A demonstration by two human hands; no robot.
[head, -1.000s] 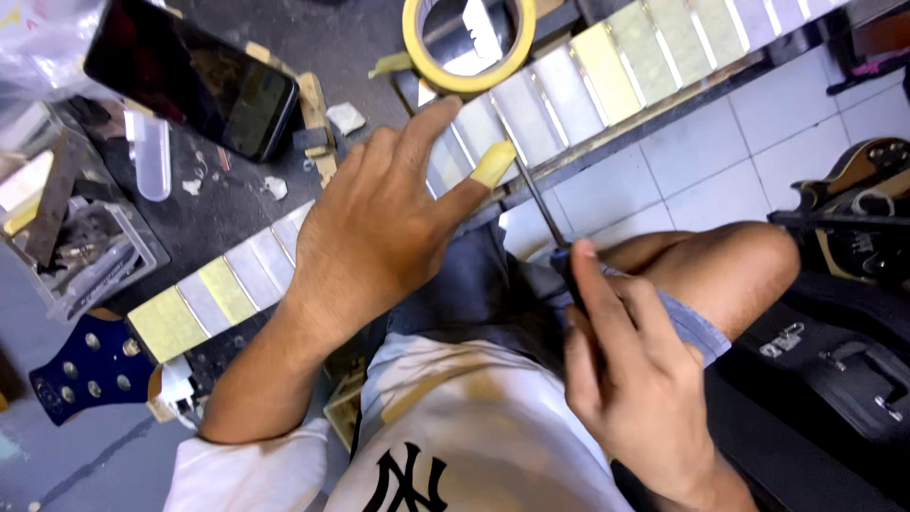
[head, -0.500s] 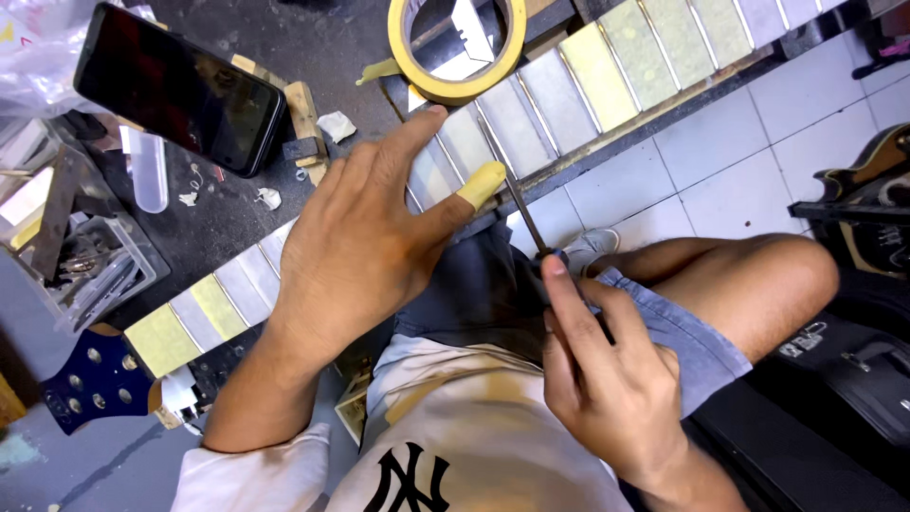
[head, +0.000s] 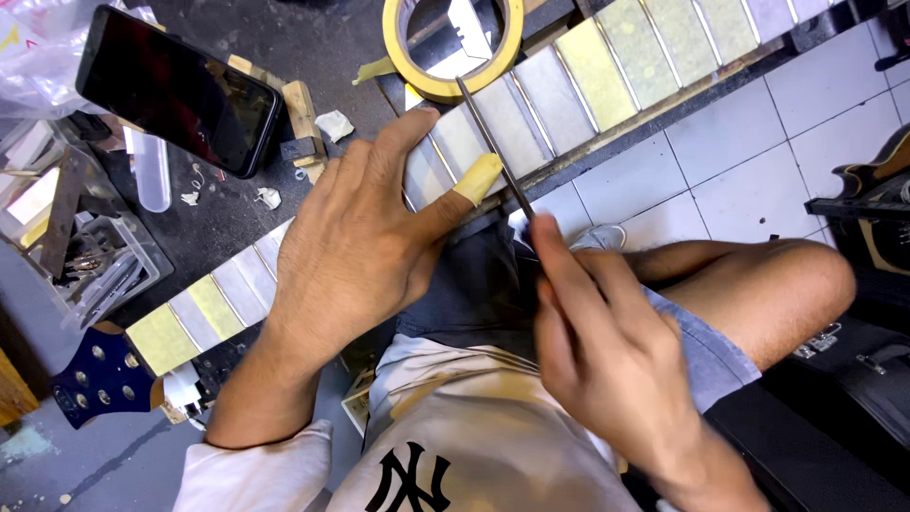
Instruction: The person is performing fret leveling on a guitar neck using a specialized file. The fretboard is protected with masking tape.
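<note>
A guitar neck lies diagonally across the dark bench, its fretboard covered in strips of pale and yellow masking tape. My left hand lies flat on the neck, fingers spread, with tape wrapped round the thumb tip. My right hand pinches a thin metal file, which is laid across the fretboard just right of that thumb. The blue headstock with its tuner holes sits at lower left.
A roll of yellow masking tape rests above the neck. A black phone lies at upper left near wood blocks and a clear tray of tools. White floor tiles and a black case are to the right.
My right hand has pushed the file forward, up across the fretboard toward the tape roll. The left hand has stayed flat on the neck.
</note>
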